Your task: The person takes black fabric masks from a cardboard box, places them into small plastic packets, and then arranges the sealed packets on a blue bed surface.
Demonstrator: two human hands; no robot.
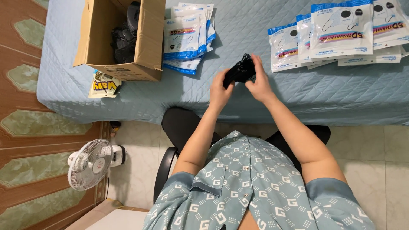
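- Both our hands, left hand [220,90] and right hand [258,83], hold a stack of black masks [239,71], fingers pinching its ends.
- Packaged masks [187,36] lie beside the cardboard box [147,47] on the quilted bed [238,25].

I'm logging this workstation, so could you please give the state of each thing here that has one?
Left hand: gripping black masks.
Right hand: gripping same stack.
Black masks: bunched, held above bed.
Cardboard box: open, black masks inside.
Packets: sealed, overlapping.
Fan: on floor, spinning unclear.
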